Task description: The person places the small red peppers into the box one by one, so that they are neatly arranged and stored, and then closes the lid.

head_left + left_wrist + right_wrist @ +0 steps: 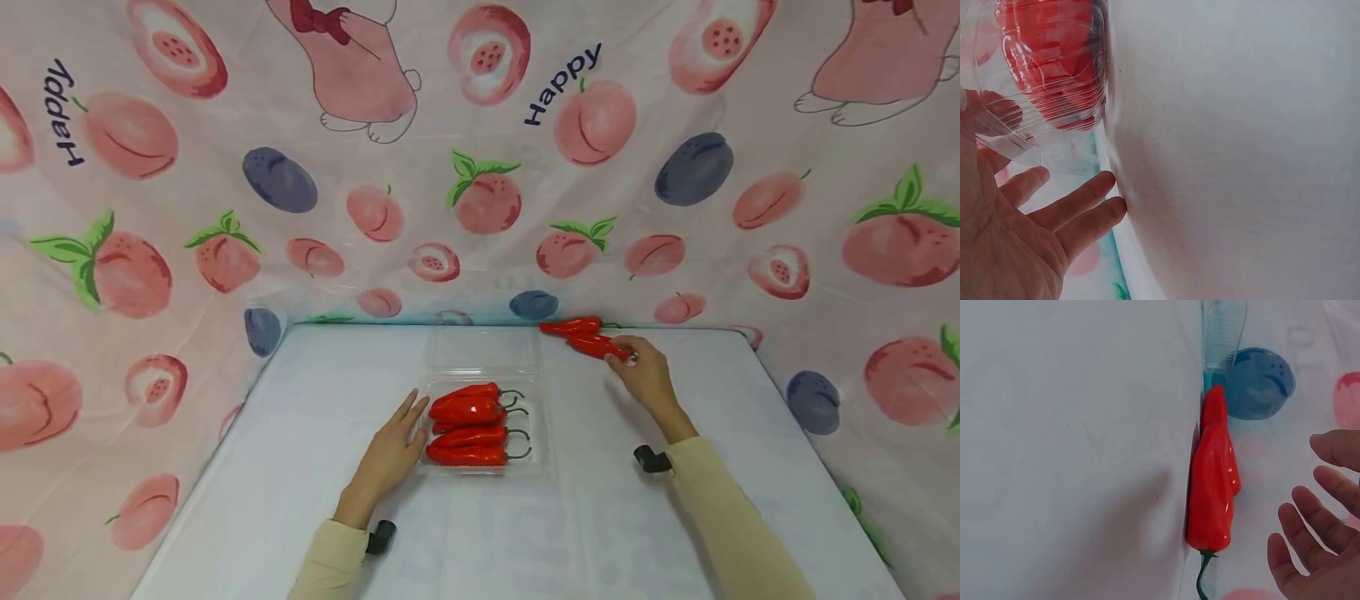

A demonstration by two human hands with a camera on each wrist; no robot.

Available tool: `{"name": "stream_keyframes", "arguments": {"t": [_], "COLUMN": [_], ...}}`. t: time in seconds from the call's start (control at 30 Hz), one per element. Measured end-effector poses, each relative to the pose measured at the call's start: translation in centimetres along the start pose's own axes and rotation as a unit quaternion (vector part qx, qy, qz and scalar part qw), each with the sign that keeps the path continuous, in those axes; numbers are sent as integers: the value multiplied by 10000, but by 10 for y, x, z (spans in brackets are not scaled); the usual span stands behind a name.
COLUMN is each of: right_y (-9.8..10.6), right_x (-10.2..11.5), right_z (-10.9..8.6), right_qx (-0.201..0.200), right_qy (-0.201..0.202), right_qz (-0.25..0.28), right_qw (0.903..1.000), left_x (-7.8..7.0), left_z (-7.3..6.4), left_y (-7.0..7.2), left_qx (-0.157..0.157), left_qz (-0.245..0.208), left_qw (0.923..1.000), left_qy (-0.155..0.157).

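Note:
A clear plastic clamshell box (542, 454) sits mid-table, its lid (483, 352) folded back toward the wall. Several red peppers (468, 410) lie inside in a row, stems to the right. My left hand (390, 450) is at the box's left side with fingers extended; in the left wrist view the hand (1029, 231) spreads its fingers beside the ribbed wall. At the back right, my right hand (647, 379) hovers over the stem end of a red pepper (592, 345). In the right wrist view that hand (1322, 544) has loose, parted fingers, apart from the pepper (1210, 494).
Another red pepper (572, 326) lies right behind the near one, along the table's back edge. A white cloth covers the table (600, 517). Fruit-printed fabric (420, 192) hangs behind and at both sides. Each wrist carries a small black camera (381, 537).

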State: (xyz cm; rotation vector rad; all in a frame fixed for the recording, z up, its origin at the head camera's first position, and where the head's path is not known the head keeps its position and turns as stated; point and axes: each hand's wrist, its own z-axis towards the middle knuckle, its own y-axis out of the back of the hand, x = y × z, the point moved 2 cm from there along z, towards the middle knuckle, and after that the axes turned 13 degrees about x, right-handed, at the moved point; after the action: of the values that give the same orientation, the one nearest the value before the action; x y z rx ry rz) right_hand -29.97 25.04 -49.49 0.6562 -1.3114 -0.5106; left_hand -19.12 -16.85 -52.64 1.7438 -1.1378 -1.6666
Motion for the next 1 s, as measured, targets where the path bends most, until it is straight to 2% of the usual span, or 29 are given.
{"name": "stream_keyframes", "arguments": {"t": [0.17, 0.27, 0.63, 1.0], "right_y": [3, 4, -2, -14], "right_x": [-8, -15, -35, -49], "right_z": [8, 14, 35, 44], "right_qx": [250, 380, 565, 631], "right_qy": [-362, -448, -524, -505], "right_qz": [-29, -106, -234, -709], "right_qw": [9990, 9982, 9968, 9942], "left_x": [0, 0, 0, 1], "left_z": [0, -1, -1, 0], "left_y": [-2, -3, -2, -1], "left_qx": [-38, -51, -78, -63], "left_qz": [13, 43, 127, 154], "left_qw": [10000, 10000, 9999, 9999], "left_qy": [3, 1, 10, 45]}}
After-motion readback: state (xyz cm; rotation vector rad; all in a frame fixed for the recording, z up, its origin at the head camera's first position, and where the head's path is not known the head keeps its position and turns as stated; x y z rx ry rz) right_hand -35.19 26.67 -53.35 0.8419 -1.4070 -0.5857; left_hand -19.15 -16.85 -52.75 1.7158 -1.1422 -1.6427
